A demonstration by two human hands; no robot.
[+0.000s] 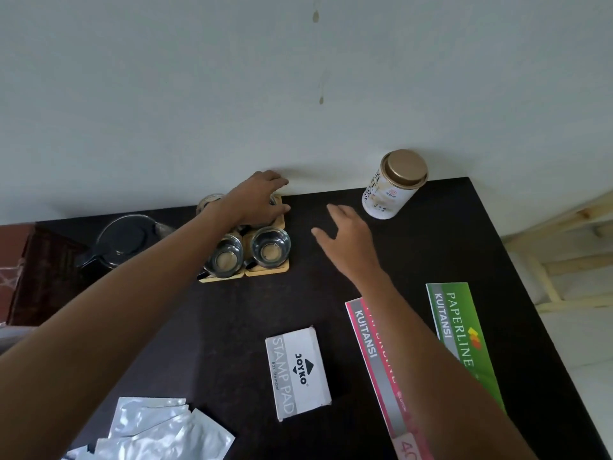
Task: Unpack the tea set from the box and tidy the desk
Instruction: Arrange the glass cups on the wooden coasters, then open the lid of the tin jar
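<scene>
Several glass cups on wooden coasters stand at the back of the dark desk (232, 327). Two near ones show fully: a left cup (224, 257) and a right cup (270, 248). My left hand (257, 199) lies over the far right cup by the wall and closes around it; that cup is mostly hidden. Another far cup (208, 202) peeks out behind my wrist. A glass teapot with a dark lid (122, 240) sits left of the cups. My right hand (348, 242) hovers with spread fingers, holding nothing, between the cups and a white tin with a gold lid (394, 184).
A dark red box (43, 277) sits at the desk's left edge. A stamp pad box (298, 371), a pink receipt book (378, 370) and a green one (461, 330) lie in front. Silver foil packets (156, 429) lie at the near left. A wooden frame (564, 234) stands right.
</scene>
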